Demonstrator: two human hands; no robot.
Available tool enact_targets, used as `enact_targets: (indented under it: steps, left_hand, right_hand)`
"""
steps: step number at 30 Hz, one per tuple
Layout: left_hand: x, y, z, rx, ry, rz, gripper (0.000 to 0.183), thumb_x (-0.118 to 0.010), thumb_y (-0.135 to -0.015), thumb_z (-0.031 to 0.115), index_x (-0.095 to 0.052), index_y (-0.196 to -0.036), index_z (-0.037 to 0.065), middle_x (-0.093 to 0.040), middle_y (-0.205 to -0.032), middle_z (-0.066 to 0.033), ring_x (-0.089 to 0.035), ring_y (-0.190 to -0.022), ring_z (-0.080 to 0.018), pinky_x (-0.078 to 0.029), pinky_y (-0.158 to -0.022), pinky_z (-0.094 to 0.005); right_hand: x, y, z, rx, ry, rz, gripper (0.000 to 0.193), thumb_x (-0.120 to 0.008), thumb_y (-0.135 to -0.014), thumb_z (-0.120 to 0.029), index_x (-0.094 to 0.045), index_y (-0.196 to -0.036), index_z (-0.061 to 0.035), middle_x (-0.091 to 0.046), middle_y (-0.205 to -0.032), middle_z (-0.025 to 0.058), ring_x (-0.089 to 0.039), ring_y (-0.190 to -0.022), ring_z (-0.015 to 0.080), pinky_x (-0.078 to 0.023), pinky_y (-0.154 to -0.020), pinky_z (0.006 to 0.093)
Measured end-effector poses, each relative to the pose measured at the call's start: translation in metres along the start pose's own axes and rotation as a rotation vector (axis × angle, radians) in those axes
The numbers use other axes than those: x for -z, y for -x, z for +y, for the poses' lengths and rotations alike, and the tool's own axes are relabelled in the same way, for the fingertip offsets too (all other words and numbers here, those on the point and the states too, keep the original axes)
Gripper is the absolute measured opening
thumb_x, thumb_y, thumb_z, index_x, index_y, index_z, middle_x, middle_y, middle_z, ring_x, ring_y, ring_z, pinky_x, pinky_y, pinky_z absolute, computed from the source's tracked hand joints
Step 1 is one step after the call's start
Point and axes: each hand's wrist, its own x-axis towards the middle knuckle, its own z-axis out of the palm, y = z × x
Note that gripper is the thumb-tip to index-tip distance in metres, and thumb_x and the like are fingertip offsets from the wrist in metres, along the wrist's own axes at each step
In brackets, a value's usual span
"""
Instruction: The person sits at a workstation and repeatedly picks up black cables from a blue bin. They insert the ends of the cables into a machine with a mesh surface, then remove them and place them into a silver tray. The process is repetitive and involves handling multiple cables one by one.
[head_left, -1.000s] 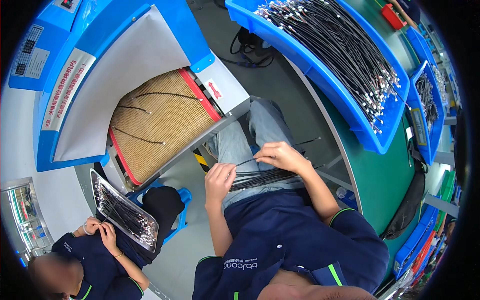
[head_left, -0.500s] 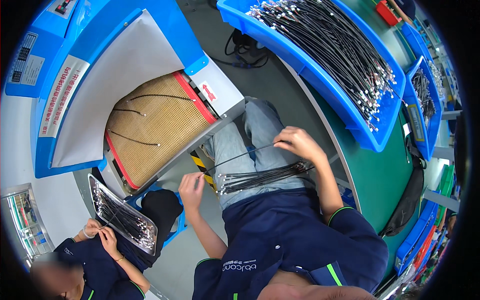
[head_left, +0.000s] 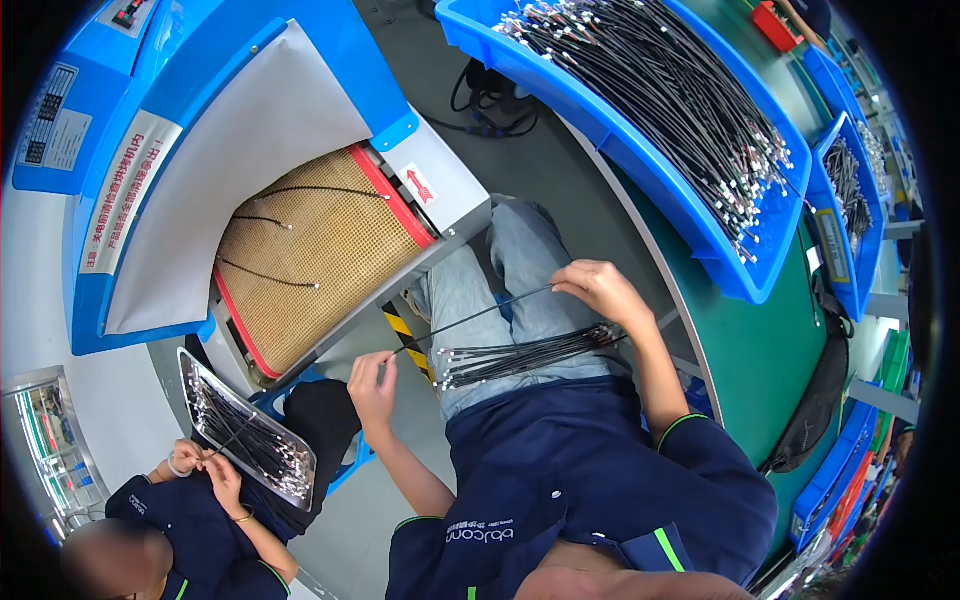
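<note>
A thin black cable (head_left: 475, 317) is stretched between my two hands above my thighs. My left hand (head_left: 372, 388) pinches its lower left end, beside the gap next to the machine. The other end is pinched in my right hand (head_left: 603, 290), over my right knee. Small connectors at the cable's ends are hidden by my fingers. Across my lap lies a bundle of black cables (head_left: 525, 358) with small white connectors, apart from the stretched one. In front of me on the left, several black cables (head_left: 330, 191) rest on the mesh belt (head_left: 300, 325) of a blue and grey machine.
A large blue bin (head_left: 600, 122) full of black cables stands on the green table (head_left: 715, 345) at the right. Smaller blue bins (head_left: 850, 215) sit beyond it. At lower left, a seated co-worker handles cables over a metal tray (head_left: 300, 432). Cords (head_left: 495, 125) lie on the floor.
My left hand has moved slightly left and down, drawing the cable end with it. The right hand has shifted a little. The cables on the belt have moved very slightly toward the machine's opening.
</note>
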Motion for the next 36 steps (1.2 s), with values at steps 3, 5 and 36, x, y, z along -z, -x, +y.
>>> enact_targets:
  steps: [3,5,36]
  left_hand:
    - [-0.003,0.002,-0.001,0.004,0.024,0.003,0.01,-0.069,-0.075,-0.002,-0.063,-0.083,0.0,-0.065,-0.08,-0.0102,-0.062,-0.074,-0.0251,-0.049,-0.066,-0.0323]
    - [-0.005,0.002,-0.002,0.007,0.037,0.003,0.01,-0.069,-0.075,-0.002,-0.063,-0.083,0.0,-0.065,-0.08,-0.0102,-0.061,-0.074,-0.0249,-0.048,-0.066,-0.0322]
    - [0.011,0.001,-0.003,0.028,0.018,0.026,0.008,-0.068,-0.076,-0.003,-0.063,-0.082,0.0,-0.064,-0.079,-0.0106,-0.061,-0.073,-0.0248,-0.048,-0.066,-0.0321]
  right_hand:
    - [-0.004,0.0,-0.008,-0.278,-0.28,0.067,0.014,-0.067,-0.083,-0.015,-0.064,-0.091,-0.0041,-0.064,-0.076,0.0096,-0.064,-0.072,0.0222,-0.051,-0.063,0.0329]
    - [-0.01,0.001,-0.01,-0.304,-0.376,0.118,0.014,-0.066,-0.085,-0.015,-0.063,-0.09,-0.0027,-0.063,-0.077,0.0091,-0.064,-0.072,0.0198,-0.051,-0.062,0.0314]
    - [0.002,-0.004,-0.009,0.088,-0.09,0.111,0.009,-0.072,-0.077,-0.007,-0.066,-0.081,-0.0024,-0.063,-0.075,0.0066,-0.06,-0.066,0.0211,-0.047,-0.058,0.0313]
